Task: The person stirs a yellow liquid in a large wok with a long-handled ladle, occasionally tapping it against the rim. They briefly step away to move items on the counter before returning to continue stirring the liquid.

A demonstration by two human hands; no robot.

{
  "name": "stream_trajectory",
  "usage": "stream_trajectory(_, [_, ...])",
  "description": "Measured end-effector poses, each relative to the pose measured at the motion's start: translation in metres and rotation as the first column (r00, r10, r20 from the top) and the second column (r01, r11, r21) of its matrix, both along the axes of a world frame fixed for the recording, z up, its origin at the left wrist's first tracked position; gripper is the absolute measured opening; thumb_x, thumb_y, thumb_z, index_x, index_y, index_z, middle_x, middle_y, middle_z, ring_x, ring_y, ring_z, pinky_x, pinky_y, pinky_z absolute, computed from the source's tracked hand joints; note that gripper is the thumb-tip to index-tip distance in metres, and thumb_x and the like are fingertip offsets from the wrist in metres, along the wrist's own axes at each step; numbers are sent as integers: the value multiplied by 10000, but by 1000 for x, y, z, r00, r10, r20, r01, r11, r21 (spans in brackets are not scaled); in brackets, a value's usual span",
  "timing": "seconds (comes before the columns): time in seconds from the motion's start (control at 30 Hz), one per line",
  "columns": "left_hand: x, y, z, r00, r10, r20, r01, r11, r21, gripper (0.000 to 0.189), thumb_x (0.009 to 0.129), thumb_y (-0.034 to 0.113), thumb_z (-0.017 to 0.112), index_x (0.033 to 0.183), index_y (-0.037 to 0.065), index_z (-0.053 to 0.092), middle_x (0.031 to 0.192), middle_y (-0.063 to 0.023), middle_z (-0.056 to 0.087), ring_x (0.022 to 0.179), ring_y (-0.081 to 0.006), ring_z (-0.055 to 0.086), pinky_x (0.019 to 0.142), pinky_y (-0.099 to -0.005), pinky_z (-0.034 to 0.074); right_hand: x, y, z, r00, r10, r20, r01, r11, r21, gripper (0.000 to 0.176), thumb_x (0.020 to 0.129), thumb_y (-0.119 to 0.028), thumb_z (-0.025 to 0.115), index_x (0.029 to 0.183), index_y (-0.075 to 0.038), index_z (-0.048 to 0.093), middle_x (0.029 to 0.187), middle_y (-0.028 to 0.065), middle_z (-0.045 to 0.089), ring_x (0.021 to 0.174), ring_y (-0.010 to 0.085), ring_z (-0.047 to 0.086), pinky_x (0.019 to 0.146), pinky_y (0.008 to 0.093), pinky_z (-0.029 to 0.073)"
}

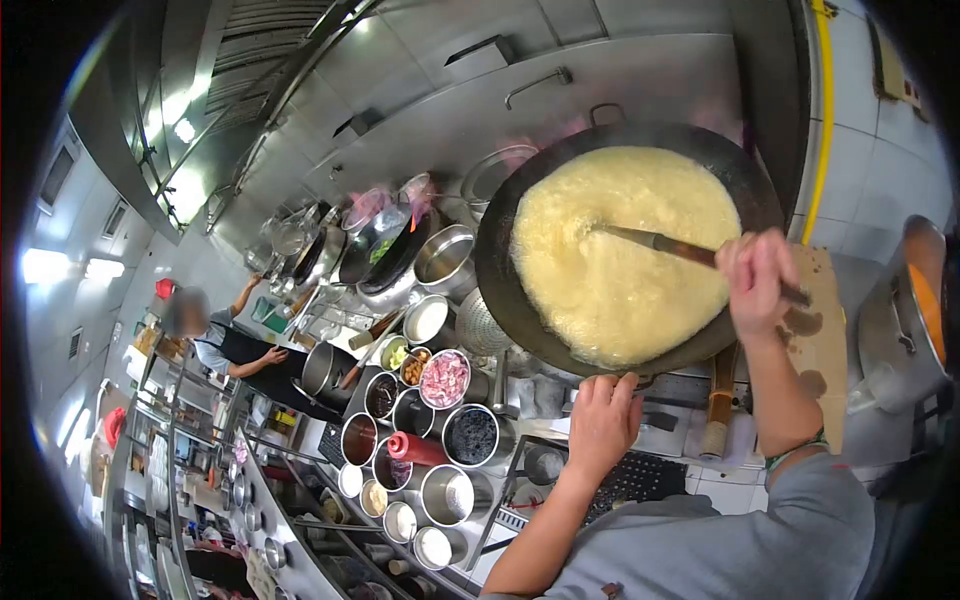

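A large black wok [495,270] is filled with bubbling, pale yellow liquid [640,290]. My right hand [757,275] is wrapped round the wooden handle of a ladle [690,250], whose head is hidden under the liquid. At the wok's near rim, beside its small loop handle, my left hand [603,425] has its fingers curled over the edge; their exact hold on it is partly hidden. A folded grey cloth [541,397] lies left of that hand. Below the wok's right side rests a wooden-handled tool [718,405].
Left of the wok stand several metal pots with ingredients, including sliced pink meat [444,379] and a dark food [471,436]. A red squeeze bottle [417,449] lies across them. A perforated skimmer [482,322] leans near the wok. Another person [250,350] stands farther left; a tall pot [900,320] is at right.
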State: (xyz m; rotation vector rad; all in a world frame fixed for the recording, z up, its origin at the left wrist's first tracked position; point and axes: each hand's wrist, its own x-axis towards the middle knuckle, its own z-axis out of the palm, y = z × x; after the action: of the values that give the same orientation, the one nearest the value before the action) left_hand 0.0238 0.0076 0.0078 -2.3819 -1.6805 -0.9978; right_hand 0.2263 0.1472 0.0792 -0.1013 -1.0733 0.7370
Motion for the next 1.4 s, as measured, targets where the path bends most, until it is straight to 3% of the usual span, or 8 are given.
stream_trajectory(0.1, [1,0,0,1000,-2,-11,2,1000,12,385,812,143,732,1155,53,582,1015,-154,556,973,-372,525,855,-453,463,-26,-11,-26,958,-184,221,135,966,220,235,952,-50,497,718,-25,494,582,38,446,490,184,419,497,325,367])
stream_trajectory(0.2, [1,-4,1,1000,12,-29,-13,1000,-14,399,811,150,731,1166,51,580,1020,-160,550,980,-373,520,859,-454,461,-42,-21,-22,871,-272,409,88,905,415,168,851,57,543,693,15,505,599,109,455,500,257,449,484,373,363])
stream_trajectory(0.33, [0,-10,0,1000,-4,-11,4,1000,-3,428,809,161,732,1191,49,574,1028,-168,549,987,-379,517,868,-457,455,-30,-17,-27,762,-339,551,69,889,452,192,849,55,582,684,13,494,616,122,466,540,291,460,521,388,370])
stream_trajectory(0.57, [-4,-18,-1,996,-50,75,46,997,57,461,780,119,736,1209,52,580,1039,-164,556,1037,-379,519,892,-455,462,18,-23,-2,653,-298,696,281,949,143,325,1007,-141,515,730,27,540,623,81,503,579,141,480,558,312,393])
stream_trajectory(0.7, [-7,-22,-6,990,-70,126,61,996,66,464,771,110,739,1204,57,583,1050,-168,563,1049,-382,520,892,-460,464,40,-37,37,601,-384,701,436,893,115,360,1011,-201,510,716,1,543,597,42,476,573,126,453,565,292,377])
stream_trajectory(1.03, [-12,-27,-10,971,-74,226,59,996,73,468,759,108,751,1201,62,605,1062,-148,581,1049,-363,534,879,-448,478,71,-98,141,622,-298,724,479,876,-51,363,991,-268,557,709,-40,538,556,4,440,502,101,430,529,275,398])
stream_trajectory(1.13, [-15,-27,-9,971,-84,222,69,995,76,461,765,108,745,1202,59,607,1060,-149,583,1050,-365,535,875,-448,480,83,-110,175,749,-186,636,364,917,-160,359,978,-283,570,704,-54,534,531,-2,407,477,104,403,530,282,413])
stream_trajectory(1.4, [-14,-22,-8,978,-103,181,89,992,87,436,779,123,728,1189,51,599,1041,-163,578,1012,-376,537,862,-460,473,125,-118,232,878,23,478,132,949,-287,299,994,-259,543,754,-86,501,505,-60,275,437,85,324,525,293,381])
